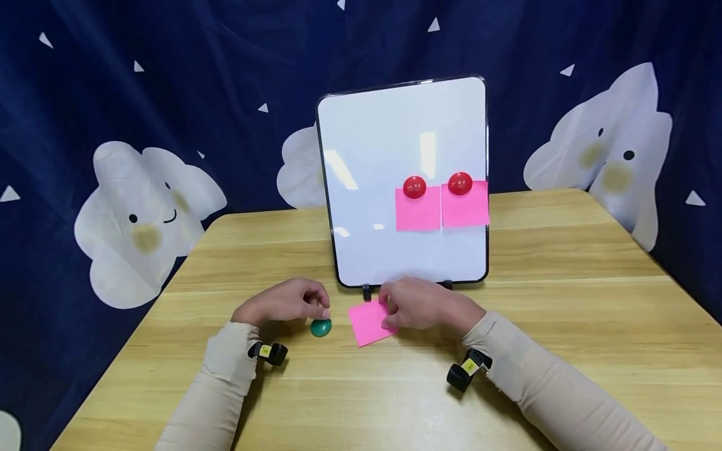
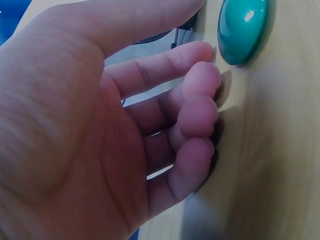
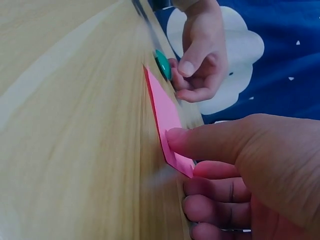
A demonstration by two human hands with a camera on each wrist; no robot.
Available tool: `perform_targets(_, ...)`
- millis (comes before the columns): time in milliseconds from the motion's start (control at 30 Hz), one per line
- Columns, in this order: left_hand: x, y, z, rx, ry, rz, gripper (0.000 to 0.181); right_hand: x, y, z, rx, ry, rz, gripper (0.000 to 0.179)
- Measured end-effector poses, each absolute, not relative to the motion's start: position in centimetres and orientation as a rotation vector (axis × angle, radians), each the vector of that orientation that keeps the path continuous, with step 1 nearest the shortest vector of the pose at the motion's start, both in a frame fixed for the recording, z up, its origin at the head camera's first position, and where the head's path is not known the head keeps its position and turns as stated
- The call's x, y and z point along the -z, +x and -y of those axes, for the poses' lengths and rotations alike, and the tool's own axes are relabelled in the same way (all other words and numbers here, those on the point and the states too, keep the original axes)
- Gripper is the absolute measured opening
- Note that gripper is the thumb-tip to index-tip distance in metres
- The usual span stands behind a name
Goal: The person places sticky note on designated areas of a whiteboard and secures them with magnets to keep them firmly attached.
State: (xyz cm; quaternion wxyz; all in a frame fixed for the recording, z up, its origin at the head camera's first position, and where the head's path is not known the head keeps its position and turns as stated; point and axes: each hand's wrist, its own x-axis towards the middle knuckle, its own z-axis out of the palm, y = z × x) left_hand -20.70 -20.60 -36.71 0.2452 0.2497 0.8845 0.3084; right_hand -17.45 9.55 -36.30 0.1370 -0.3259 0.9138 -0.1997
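Note:
In the head view a pink sticky note (image 1: 369, 324) lies at the foot of a small whiteboard (image 1: 372, 150). My right hand (image 1: 420, 304) pinches its right edge; in the right wrist view the thumb (image 3: 182, 142) is on top of the note and the index finger is at its edge. Left of the note sits a round, domed green magnet (image 1: 321, 327) on the table. My left hand (image 1: 290, 300) is beside it with loosely bent fingers, and the left wrist view shows a gap between these fingertips (image 2: 200, 77) and the magnet (image 2: 242, 32).
Two more pink sticky notes (image 1: 417, 210) hang side by side on the whiteboard, each under a red round magnet (image 1: 414, 187). Black feet (image 1: 367, 292) hold the board upright on the wooden table (image 1: 316, 401). A dark blue curtain (image 1: 254, 56) with clouds hangs behind.

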Motion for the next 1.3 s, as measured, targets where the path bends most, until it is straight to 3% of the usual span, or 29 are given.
perform_targets(233, 36.65, -20.74, 20.63, -0.841, 0.688, -2.423, 0.019, 36.44, -17.53, -9.69, 0.626, -0.933, -2.628, 0.026)
perform_targets(500, 36.71, -20.79, 20.71, -0.844, 0.686, -2.43, 0.02, 36.3, -17.44, -9.69, 0.605, -0.972, -2.65, 0.041)
perform_targets(833, 36.74, -20.79, 20.85, -0.86, 0.678, -2.424, 0.021, 36.23, -17.55, -9.7, 0.595, -0.924, -2.68, 0.023)
perform_targets(1300, 36.8, -20.68, 20.95, -0.884, 0.679, -2.404, 0.024, 36.65, -17.63, -9.87, 0.678, -1.028, -2.656, 0.017)
